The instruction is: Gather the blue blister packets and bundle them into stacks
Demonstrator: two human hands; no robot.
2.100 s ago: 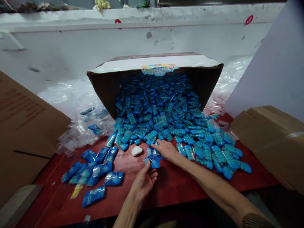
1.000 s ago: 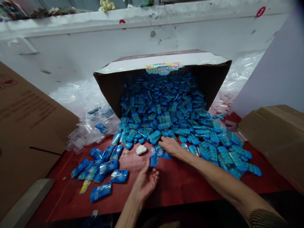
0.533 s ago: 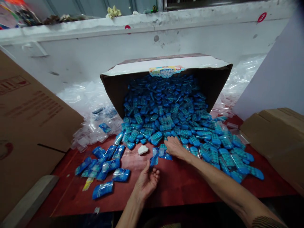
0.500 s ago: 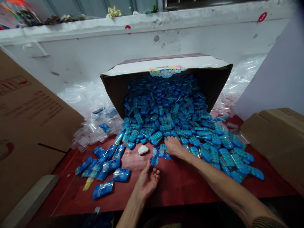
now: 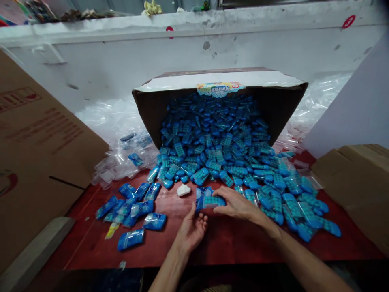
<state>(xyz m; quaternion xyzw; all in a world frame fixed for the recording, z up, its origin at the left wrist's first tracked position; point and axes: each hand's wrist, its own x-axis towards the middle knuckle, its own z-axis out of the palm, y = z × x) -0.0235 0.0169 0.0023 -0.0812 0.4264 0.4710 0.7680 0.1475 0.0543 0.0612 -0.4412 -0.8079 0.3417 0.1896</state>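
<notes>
My left hand [image 5: 194, 229] is palm up, its thumb and fingers pinching the left edge of a printed blue sleeve [image 5: 199, 194]. From the right, my right hand [image 5: 235, 205] grips a small blue pack with teal dots [image 5: 212, 201] between thumb and fingers. Pack and sleeve overlap in front of me; whether the pack is inside the sleeve I cannot tell. Behind my hands, a large heap of similar blue packs [image 5: 212, 158] spills from a tipped carton [image 5: 142, 109]. Left of my left hand lies a group of blue printed packs [image 5: 130, 239].
A crumpled white lump [image 5: 183, 190] lies on the red tabletop [image 5: 170, 253]. Clear plastic sleeves [image 5: 106, 162] are piled behind on the left, and more clear plastic [image 5: 322, 97] is at the right. Cardboard boxes stand left [image 5: 45, 134] and right [image 5: 349, 182].
My right hand has drawn back from the heap's edge towards me with a small blue pack and brought it to the sleeve. My left hand keeps pinching the sleeve.
</notes>
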